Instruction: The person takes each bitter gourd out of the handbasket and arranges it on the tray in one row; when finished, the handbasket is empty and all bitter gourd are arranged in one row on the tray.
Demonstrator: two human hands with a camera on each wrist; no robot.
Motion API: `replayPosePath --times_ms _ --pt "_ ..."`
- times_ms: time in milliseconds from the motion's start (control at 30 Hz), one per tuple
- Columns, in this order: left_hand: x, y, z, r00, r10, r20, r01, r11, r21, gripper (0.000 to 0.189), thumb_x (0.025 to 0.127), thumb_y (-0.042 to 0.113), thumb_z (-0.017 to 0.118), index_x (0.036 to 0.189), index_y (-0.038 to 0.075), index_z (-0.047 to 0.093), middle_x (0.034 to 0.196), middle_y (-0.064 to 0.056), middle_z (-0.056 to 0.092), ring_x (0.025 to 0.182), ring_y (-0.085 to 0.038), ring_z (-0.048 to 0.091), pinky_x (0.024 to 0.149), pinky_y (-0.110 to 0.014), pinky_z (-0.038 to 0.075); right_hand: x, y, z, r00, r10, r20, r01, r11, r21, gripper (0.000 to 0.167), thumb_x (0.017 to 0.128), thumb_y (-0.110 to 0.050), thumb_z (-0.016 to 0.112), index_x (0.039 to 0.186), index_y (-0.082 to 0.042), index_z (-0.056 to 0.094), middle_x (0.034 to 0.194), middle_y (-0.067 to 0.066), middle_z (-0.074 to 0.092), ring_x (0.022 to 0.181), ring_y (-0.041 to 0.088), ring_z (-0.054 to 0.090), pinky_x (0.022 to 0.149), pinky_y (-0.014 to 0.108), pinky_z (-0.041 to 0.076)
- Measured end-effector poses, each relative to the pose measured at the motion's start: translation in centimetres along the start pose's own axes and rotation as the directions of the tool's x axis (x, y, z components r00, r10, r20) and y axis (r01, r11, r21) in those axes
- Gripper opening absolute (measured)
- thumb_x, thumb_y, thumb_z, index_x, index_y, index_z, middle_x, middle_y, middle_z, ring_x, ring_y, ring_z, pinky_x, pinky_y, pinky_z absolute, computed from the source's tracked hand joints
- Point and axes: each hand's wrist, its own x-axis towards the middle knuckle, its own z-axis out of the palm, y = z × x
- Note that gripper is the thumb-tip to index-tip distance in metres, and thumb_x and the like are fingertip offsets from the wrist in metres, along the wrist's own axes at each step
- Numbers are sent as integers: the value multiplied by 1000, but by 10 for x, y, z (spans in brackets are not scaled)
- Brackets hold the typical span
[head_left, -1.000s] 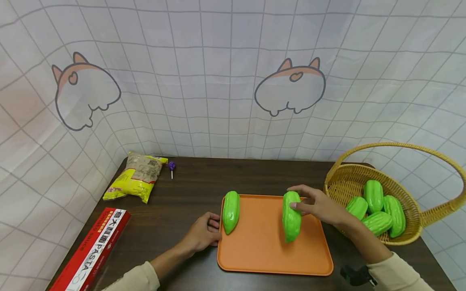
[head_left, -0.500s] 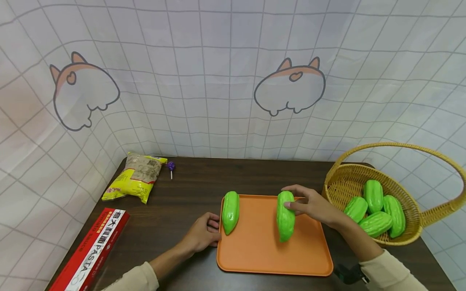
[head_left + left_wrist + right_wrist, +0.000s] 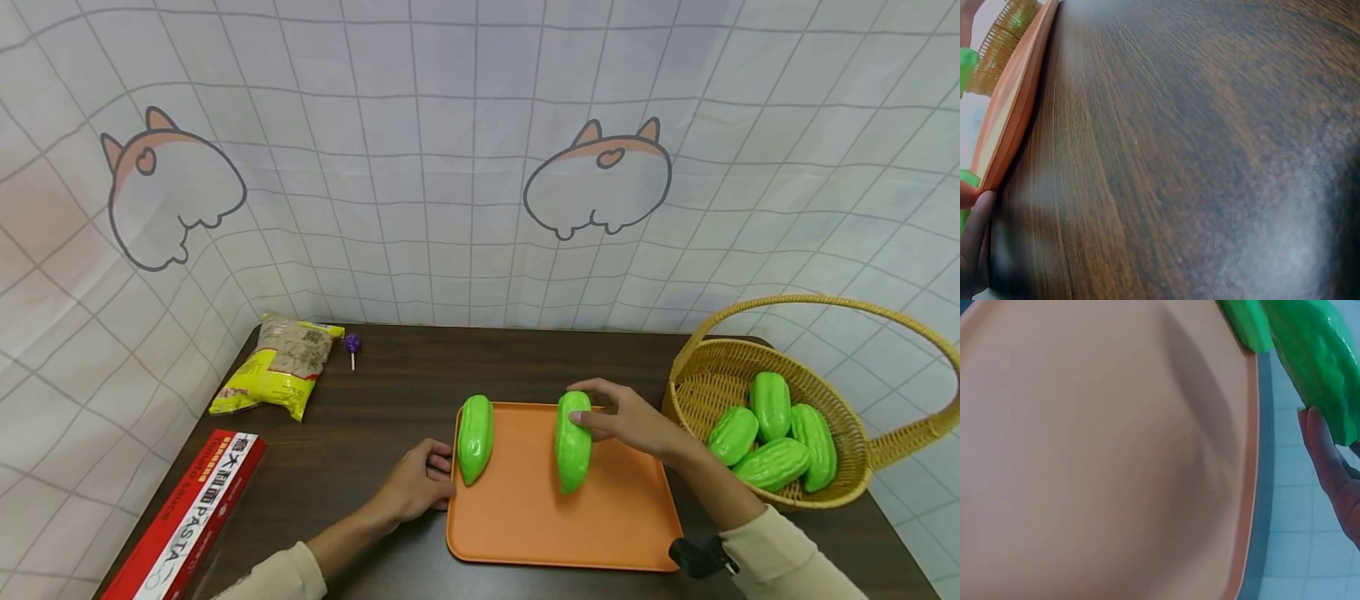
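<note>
Over the tray (image 3: 517,521) bearing one gourd (image 3: 475,437), right fingers (image 3: 596,421) are gripping another gourd (image 3: 573,454), left fingers (image 3: 441,450) pinching the rim (image 3: 1021,115); the basket (image 3: 703,379) is holding four more (image 3: 771,406).

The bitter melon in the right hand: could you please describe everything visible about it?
The bitter melon is bright green, glossy and elongated, with lumpy lengthwise ridges, a blunt far end and a narrower near end; it looks like moulded plastic. The right hand holds it near the far end; nothing else visibly touches it. It points roughly front to back above the orange tray, seemingly off its surface.
</note>
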Motion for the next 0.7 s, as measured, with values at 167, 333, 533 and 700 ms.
replayPosePath --times_ms 167,333,533,700 --pt "1 -1 0 1000 -5 -2 5 1000 3 59 73 -4 73 128 -5 52 107 -16 57 85 -19 63 61 -34 63 7 0 6 1000 25 -2 -25 1000 -7 57 98 -27 64 144 -1 44 128 26 53 101 27 70 82 37 63" --pt "0 -1 0 1000 -10 -3 10 1000 5 59 73 -4 73 128 -5 52 108 -17 57 85 -19 63 62 -34 63 13 -1 13 999 36 8 -36 999 -10 58 98 -27 64 144 2 43 121 24 52 96 27 70 82 38 63" --pt "0 -2 0 1000 -12 2 11 1000 7 58 74 -4 73 128 -5 52 108 -17 56 85 -19 62 62 -34 63 22 0 18 999 49 12 -49 999 4 60 98 -28 65 146 1 43 121 23 52 95 24 70 82 39 63" --pt "2 -3 -1 1000 -8 7 8 1000 14 57 75 -2 74 128 -5 52 108 -16 56 85 -19 62 62 -33 63 29 2 21 998 59 16 -59 998 4 61 98 -29 65 147 -1 43 120 22 52 95 23 70 83 41 63"
